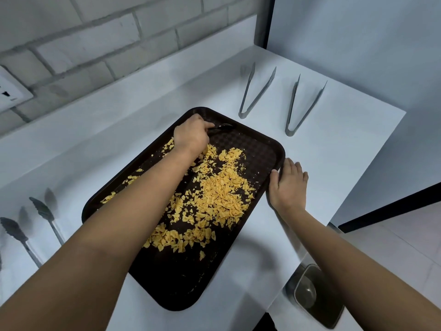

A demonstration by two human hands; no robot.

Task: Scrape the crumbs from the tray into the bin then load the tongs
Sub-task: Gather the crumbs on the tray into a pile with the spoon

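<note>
The left hand has its grip curled round a dark scraper at the far end of the tray. The scraper sticks out to the right of the grip and lies on the tray floor. The crumbs lie on the near side of this grip, toward the person, spread in a long patch down the tray. The tray's long side runs from the grip back toward the near corner of the worktop. The bin sits below that corner, nearer the right hand. The right hand's grip is spread flat, with the fingers on the worktop and the thumb touching the tray's right rim. So the scraper probably has to pull toward the person. Two tongs lie right of the left grip, on the worktop, not on the tray yet.
</note>
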